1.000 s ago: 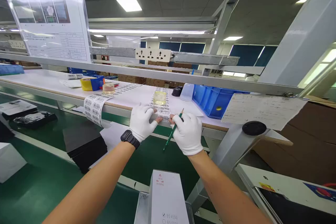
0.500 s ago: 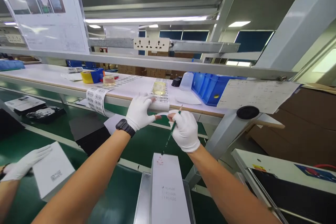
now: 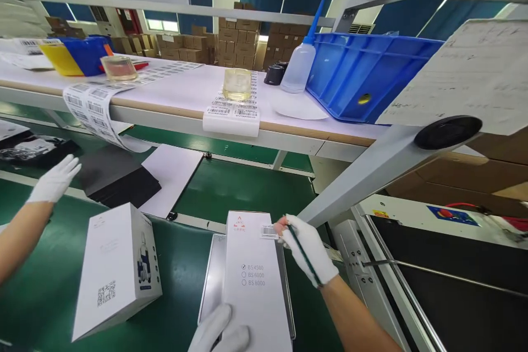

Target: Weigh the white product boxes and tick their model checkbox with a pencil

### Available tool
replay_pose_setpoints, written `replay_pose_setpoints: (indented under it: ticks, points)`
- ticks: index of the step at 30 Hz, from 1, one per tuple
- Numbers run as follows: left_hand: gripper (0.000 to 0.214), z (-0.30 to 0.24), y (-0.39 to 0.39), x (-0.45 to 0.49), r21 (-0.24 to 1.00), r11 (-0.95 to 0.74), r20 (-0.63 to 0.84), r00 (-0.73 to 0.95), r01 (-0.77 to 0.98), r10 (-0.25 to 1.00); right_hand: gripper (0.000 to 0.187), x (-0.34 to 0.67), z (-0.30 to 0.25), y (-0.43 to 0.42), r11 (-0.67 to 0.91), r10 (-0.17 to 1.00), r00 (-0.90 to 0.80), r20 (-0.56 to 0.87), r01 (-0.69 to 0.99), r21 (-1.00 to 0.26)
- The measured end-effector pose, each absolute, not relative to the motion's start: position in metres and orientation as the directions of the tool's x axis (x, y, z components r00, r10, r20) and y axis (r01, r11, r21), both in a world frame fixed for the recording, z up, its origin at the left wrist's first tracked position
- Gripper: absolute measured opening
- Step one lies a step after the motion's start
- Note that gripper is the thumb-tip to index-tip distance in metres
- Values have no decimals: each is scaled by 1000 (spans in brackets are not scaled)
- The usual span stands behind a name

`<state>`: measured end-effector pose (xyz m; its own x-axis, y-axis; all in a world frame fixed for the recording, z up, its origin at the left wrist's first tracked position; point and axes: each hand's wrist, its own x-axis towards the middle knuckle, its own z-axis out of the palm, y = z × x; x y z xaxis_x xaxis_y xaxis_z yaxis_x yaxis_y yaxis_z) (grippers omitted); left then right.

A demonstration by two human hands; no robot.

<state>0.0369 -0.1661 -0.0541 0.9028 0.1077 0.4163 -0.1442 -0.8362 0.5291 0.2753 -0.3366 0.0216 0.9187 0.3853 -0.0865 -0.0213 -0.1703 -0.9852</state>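
My right hand [image 3: 315,253], in a white glove, grips a green pencil [image 3: 303,256] and pinches a small barcode label [image 3: 269,231] against the far end of a tall white box [image 3: 256,280]. The box, printed with "BS 4500" tick boxes, lies in a metal holder [image 3: 208,286] on the green belt. My gloved left hand [image 3: 220,333] grips the box's near end at the bottom edge of the view.
A second white box [image 3: 117,269] stands to the left, with a co-worker's gloved hand [image 3: 55,179] beyond it. On the shelf are barcode strips [image 3: 231,113], a dish of yellow liquid [image 3: 237,83], a squeeze bottle [image 3: 299,63] and a blue bin [image 3: 363,74]. Black sheets [image 3: 119,181] lie on the belt.
Both hands came down from the barcode strip at the shelf edge to the white box, the right one bringing a peeled label. The view tilted down. A second box arrived at left.
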Motion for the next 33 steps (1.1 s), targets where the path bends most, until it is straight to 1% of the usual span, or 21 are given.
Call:
replay_pose_setpoints:
  ticks: [3, 5, 7, 9, 10, 12, 13, 15, 17, 18, 20, 21, 23, 24, 25, 27, 28, 29, 30, 31, 33]
  points:
    - [57, -40, -115, 65, 555, -829, 432, 876, -72, 213, 34, 290, 22, -318, -222, 432, 899, -73, 27, -975]
    - [46, -25, -62, 88, 580, -814, 450, 845, -32, 287, 32, 297, 24, -312, -248, 444, 894, -60, 58, -967]
    - [47, -7, 7, 110, 591, -806, 471, 816, -10, 335, 30, 299, 27, -310, -282, 451, 889, -78, 59, -958]
    - [59, 9, 89, 129, 598, -801, 490, 777, 30, 395, 29, 298, 30, -311, -330, 443, 894, -66, 95, -939]
    - [53, 13, 133, 137, 593, -802, 481, 768, 71, 424, 28, 296, 31, -312, -369, 436, 899, -34, 145, -918]
    - [42, 10, 216, 148, 574, -800, 430, 766, 176, 478, 26, 295, 34, -316, -475, 451, 890, 61, 298, -828]
    - [40, 3, 252, 151, 566, -799, 416, 767, 202, 489, 26, 294, 36, -317, -536, 472, 875, 106, 380, -754]
    - [42, -17, 304, 152, 543, -822, 397, 810, 171, 431, 30, 294, 42, -316, -654, 490, 851, 189, 502, -566]
    - [44, -36, 331, 149, 534, -837, 410, 831, 115, 376, 33, 296, 46, -307, -734, 473, 834, 285, 552, -396]
    - [43, -41, 336, 148, 535, -840, 418, 835, 93, 358, 32, 297, 47, -300, -753, 466, 821, 331, 564, -340]
    - [42, -38, 332, 146, 544, -836, 426, 834, 74, 351, 27, 301, 46, -282, -741, 499, 780, 377, 610, -280]
    - [42, -31, 323, 145, 552, -831, 430, 829, 71, 357, 24, 305, 43, -274, -716, 539, 761, 362, 640, -279]
    - [39, -10, 287, 145, 568, -821, 445, 819, 54, 362, 16, 316, 35, -267, -689, 571, 768, 291, 641, -340]
    - [38, 1, 259, 145, 579, -815, 467, 807, 30, 361, 12, 322, 30, -270, -697, 553, 793, 255, 608, -381]
    - [33, 9, 224, 145, 577, -817, 476, 817, -11, 325, 10, 327, 24, -277, -716, 522, 823, 224, 565, -410]
    - [31, 12, 137, 140, 588, -796, 548, 794, -143, 263, 11, 327, 12, -299, -742, 422, 883, 206, 467, -481]
    - [28, 7, 89, 135, 576, -795, 550, 810, -192, 204, 13, 319, 6, -311, -725, 367, 904, 218, 425, -543]
    - [24, -1, 41, 128, 565, -791, 546, 825, -232, 148, 16, 304, -1, -320, -659, 308, 926, 219, 374, -652]
    - [24, -13, -4, 118, 555, -788, 539, 837, -267, 97, 21, 284, -8, -327, -516, 252, 946, 202, 308, -799]
    - [27, -25, -44, 105, 546, -787, 544, 836, -289, 71, 27, 258, -15, -328, -350, 147, 973, 178, 219, -911]
    - [43, -48, -101, 72, 528, -791, 517, 856, -309, 10, 40, 200, -29, -320, -108, 180, 980, 84, 105, -989]
